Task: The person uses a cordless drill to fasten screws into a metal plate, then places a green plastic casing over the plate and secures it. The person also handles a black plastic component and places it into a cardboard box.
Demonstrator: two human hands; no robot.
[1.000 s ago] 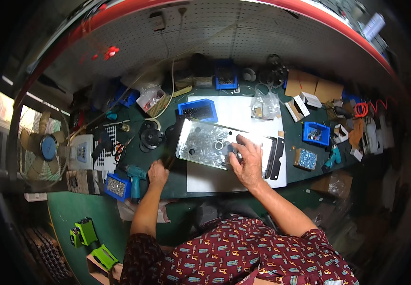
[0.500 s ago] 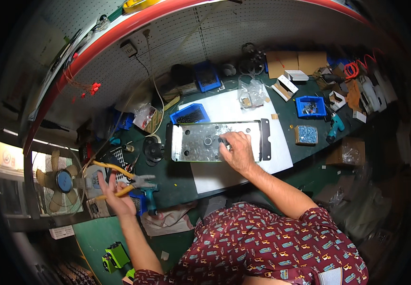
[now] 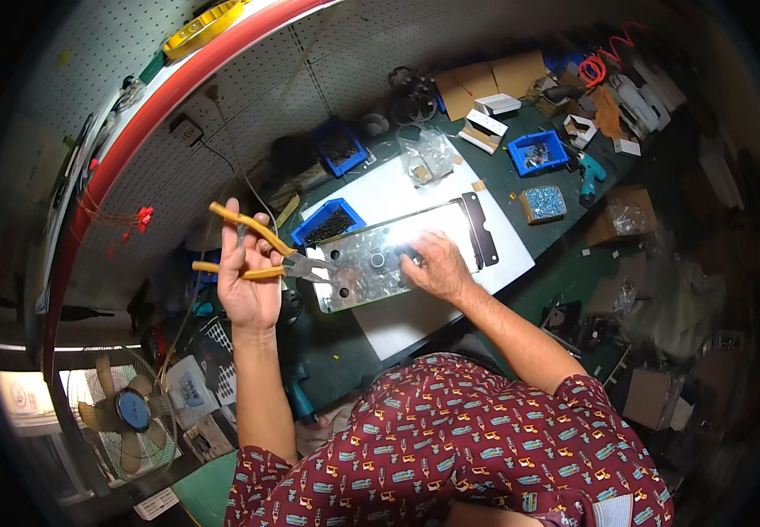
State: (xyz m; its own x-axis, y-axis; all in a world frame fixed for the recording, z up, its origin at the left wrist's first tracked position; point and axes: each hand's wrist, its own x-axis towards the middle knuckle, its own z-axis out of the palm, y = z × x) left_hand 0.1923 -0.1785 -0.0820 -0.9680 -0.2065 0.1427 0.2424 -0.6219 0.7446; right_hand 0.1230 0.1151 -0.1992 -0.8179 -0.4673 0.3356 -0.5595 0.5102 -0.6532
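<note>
My left hand holds a pair of pliers with yellow handles. The handles are spread and the jaws gape over the left end of a shallow metal tray. The tray has round holes, a ring-shaped part near its middle and a dark bracket at its right end. It lies on a white sheet on the green bench. My right hand is over the tray's right half, its fingers bent together around the spot right of the ring; what they pinch is hidden.
Behind the tray stands a blue bin of dark screws, with a clear plastic bag to its right. Farther right are another blue bin, a box of bluish screws and a teal power screwdriver. A fan stands at left.
My left hand has risen with the pliers from left of the bench to the tray's left end. My right hand stays at the tray. The whole view has turned and shifted.
</note>
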